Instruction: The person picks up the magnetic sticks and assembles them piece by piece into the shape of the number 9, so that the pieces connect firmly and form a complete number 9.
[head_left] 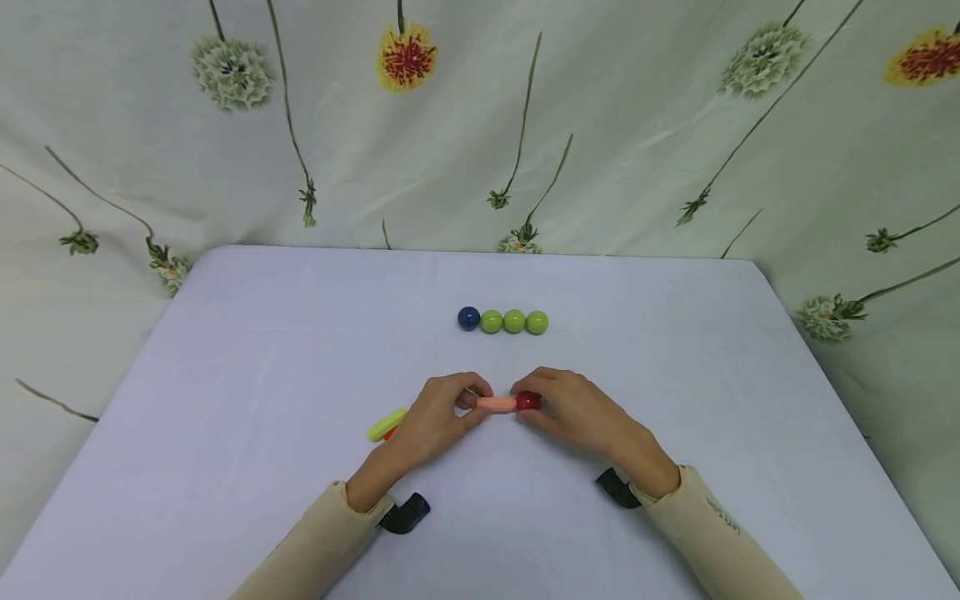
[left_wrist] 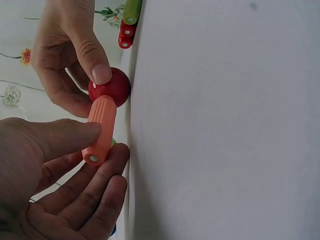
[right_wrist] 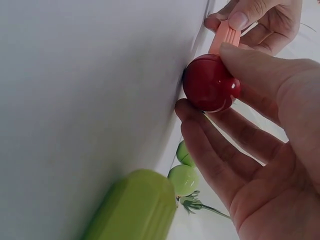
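Head view: L hand point(head_left: 433, 421) pinched orange rod point(head_left: 497, 404), R hand point(head_left: 577, 411) gripped red ball point(head_left: 528, 401), both pcs. touching at counter point(head_left: 262, 358) ctr. Joint seemed approx. done; yellow-green rod point(head_left: 386, 424) nr. L hand lay apparently unused.

Pale cloth-covered desk point(head_left: 262, 367): dark blue ball point(head_left: 468, 318), three green balls point(head_left: 514, 322) in row; yellow-green rod point(head_left: 386, 425) beside red piece point(head_left: 389, 434); green rod point(right_wrist: 135, 207).

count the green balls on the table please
3, in one row: the first green ball beside the blue ball, the second to its right, the third at the right end.
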